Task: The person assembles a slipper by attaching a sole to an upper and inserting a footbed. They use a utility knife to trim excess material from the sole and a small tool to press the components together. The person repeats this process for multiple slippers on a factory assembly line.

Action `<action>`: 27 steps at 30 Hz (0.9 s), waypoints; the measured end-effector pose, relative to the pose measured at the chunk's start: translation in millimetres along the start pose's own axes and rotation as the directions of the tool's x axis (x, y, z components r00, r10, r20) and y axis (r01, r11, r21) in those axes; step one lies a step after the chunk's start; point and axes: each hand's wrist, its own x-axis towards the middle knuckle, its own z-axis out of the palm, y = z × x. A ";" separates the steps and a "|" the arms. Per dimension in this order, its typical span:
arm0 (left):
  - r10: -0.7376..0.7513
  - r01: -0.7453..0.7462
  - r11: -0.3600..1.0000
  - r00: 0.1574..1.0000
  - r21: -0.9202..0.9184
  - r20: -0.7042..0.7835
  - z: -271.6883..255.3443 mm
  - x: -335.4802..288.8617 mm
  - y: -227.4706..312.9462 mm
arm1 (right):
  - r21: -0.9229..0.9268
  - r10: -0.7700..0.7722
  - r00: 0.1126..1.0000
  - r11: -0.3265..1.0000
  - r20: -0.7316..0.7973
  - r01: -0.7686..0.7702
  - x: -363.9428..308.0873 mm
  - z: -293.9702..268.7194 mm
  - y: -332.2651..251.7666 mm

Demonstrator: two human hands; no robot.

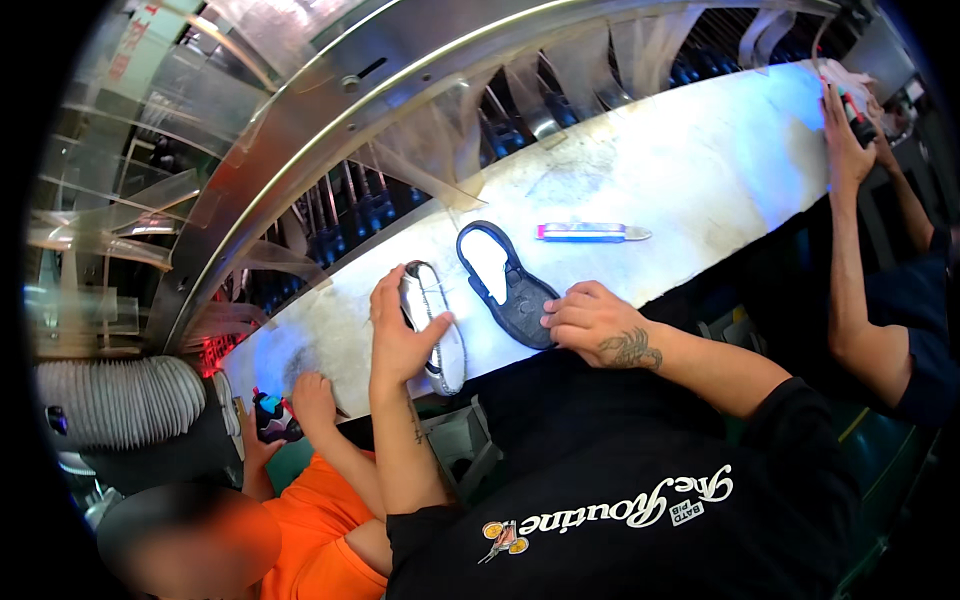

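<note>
Near the middle of the table, my left hand (402,335) is closed round a long silvery-white piece (448,352). It looks like a shoe upper seen from above, but its exact kind is unclear. The fingers lie along its far left side and the thumb presses across it. To the right, the fingers of my right hand (590,322) grip the near end of a black shoe sole (524,308). A white area (487,262) fills part of the sole's far half. The sole lies tilted on the tabletop, apart from the silvery piece.
A slim pink-and-blue tool with a pointed tip (590,232) lies on the pale worktable (690,190). Clear plastic strips (420,150) hang under a metal machine frame behind. A person in orange (325,530) and another at far right (880,300) handle items; a ribbed hose (120,402) is left.
</note>
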 end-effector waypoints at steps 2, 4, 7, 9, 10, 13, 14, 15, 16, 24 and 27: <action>-0.045 0.045 0.995 0.999 -0.086 -0.002 0.3 -2.9 -5.0 | 0.039 0.030 0.999 0.999 0.012 -0.030 -2.7 -6.1 -12.8; -0.079 0.078 0.985 0.997 -0.151 0.006 1.0 -2.9 1.1 | 0.071 0.060 0.998 0.996 0.037 -0.062 -0.4 -15.1 -16.8; -0.024 0.021 0.997 0.999 -0.080 -0.037 9.6 -7.7 4.7 | 0.217 0.124 0.992 0.969 -0.016 -0.117 14.8 -33.3 -9.5; 0.052 -0.043 0.991 0.996 0.128 -0.068 5.6 -10.3 13.7 | 0.164 0.214 0.969 0.967 -0.124 -0.193 18.5 -29.5 12.2; 0.094 -0.075 0.971 0.993 0.227 -0.075 3.1 -8.6 20.3 | 0.038 0.272 0.948 0.962 -0.165 -0.269 23.1 -32.0 22.0; 0.238 -0.215 0.928 0.971 0.305 -0.038 -5.3 3.5 52.4 | -0.193 0.338 0.915 0.904 -0.220 -0.381 37.5 -37.9 42.7; 0.308 -0.276 0.923 0.947 0.269 -0.084 -2.6 9.9 63.1 | -0.245 0.346 0.911 0.885 -0.226 -0.396 40.3 -38.6 47.3; 0.337 -0.311 0.905 0.941 0.290 -0.040 1.7 13.8 69.1 | -0.234 0.390 0.901 0.873 -0.192 -0.428 38.8 -37.4 53.1; 0.364 -0.348 0.886 0.932 0.308 0.006 6.2 16.9 74.3 | -0.224 0.434 0.887 0.859 -0.158 -0.460 34.5 -33.9 60.3; 0.240 -0.275 0.828 0.961 0.489 0.134 61.0 0.3 111.9 | -0.113 0.351 0.905 0.916 -0.241 -0.385 45.4 -26.4 43.1; 0.205 -0.229 0.868 0.973 0.440 0.102 73.9 -6.7 109.4 | 0.052 0.224 0.968 0.974 -0.118 -0.219 66.5 -18.8 31.4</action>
